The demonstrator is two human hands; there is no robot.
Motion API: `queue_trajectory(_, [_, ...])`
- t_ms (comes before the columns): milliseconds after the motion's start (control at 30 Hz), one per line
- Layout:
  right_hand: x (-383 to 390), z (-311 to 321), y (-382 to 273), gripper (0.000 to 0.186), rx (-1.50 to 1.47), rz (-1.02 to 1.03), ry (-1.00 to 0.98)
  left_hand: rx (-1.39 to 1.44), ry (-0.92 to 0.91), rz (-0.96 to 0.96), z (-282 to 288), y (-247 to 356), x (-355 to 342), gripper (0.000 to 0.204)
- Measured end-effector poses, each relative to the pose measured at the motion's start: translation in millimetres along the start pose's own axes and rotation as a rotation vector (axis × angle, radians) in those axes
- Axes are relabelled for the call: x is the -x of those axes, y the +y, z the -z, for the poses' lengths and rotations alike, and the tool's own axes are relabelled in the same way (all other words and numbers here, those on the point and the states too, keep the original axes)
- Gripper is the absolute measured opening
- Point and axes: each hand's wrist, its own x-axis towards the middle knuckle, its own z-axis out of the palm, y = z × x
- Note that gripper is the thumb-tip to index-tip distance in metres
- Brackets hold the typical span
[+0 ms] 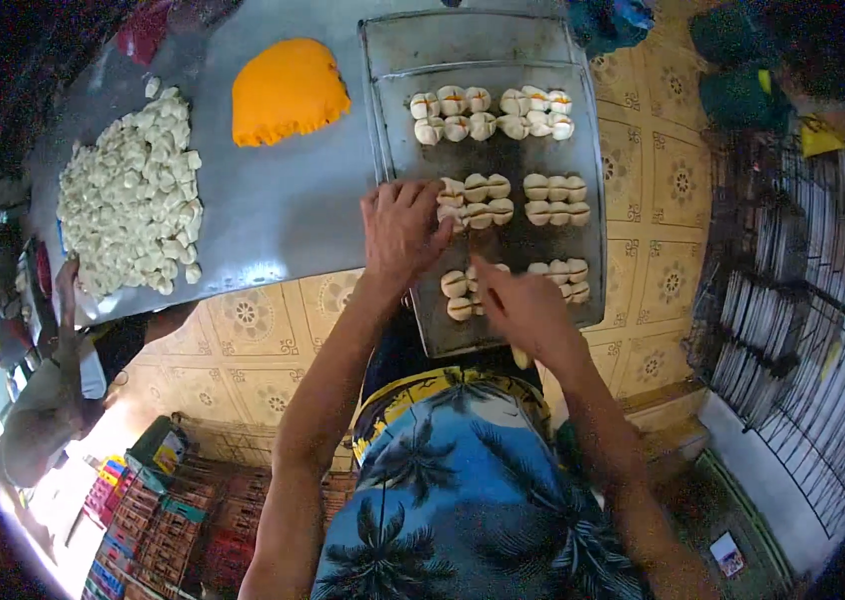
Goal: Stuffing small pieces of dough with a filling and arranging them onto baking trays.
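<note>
A dark metal baking tray (491,345) holds several groups of small pale dough balls (555,200), set in rows and creased along their tops. Orange filling (453,95) shows in the slits of the far groups. At the tray's left edge my left hand (403,228) grips the end of the middle-left group between thumb and fingers. My right hand (528,305) is closed over the near groups, around a slim tool that is mostly hidden; a pale yellow end (521,356) shows below the hand. Its tip, beside the middle-left group, is blurred.
Left of the tray, the grey table (243,200) carries a big heap of loose dough pieces (133,190) and an orange dough mass (288,90). Another person (53,400) reaches to the table's left end. Wire racks (793,290) stand at the right; crates (163,510) stand behind.
</note>
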Motion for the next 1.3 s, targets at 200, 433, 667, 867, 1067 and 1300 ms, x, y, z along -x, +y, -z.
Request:
queue_trajectory(200, [-51.7, -7.3, 19.4, 0.049, 0.068, 0.013, 0.32, 0.061, 0.146, -0.135, -14.7, 22.7, -5.7, 0.057])
queue_trajectory(433, [8.7, 18.7, 14.8, 0.052, 0.105, -0.165, -0.107, 0.04, 0.121, -0.092, -22.9, 25.8, -9.9, 0.059])
queue_trajectory(667, [-30.0, 3.0, 51.4, 0.052, -0.07, 0.0, 0.207, -0.02, 0.097, -0.128, -40.9, 50.7, -24.9, 0.055])
queue_trajectory(867, [11.9, 39.2, 62.3, 0.047, -0.05, -0.08, 0.154, 0.018, 0.112, -0.108, -39.5, 70.8, -24.9, 0.063])
queue_trajectory(1067, [-3.0, 20.7, 94.8, 0.048, 0.005, -0.025, 0.245, -0.044, 0.081, -0.144, -71.2, 93.3, -40.8, 0.057])
queue_trajectory(1300, [4.8, 61.3, 103.1, 0.053, 0.059, -0.114, 0.187, -0.007, 0.118, -0.164, -71.9, 116.2, -48.1, 0.054])
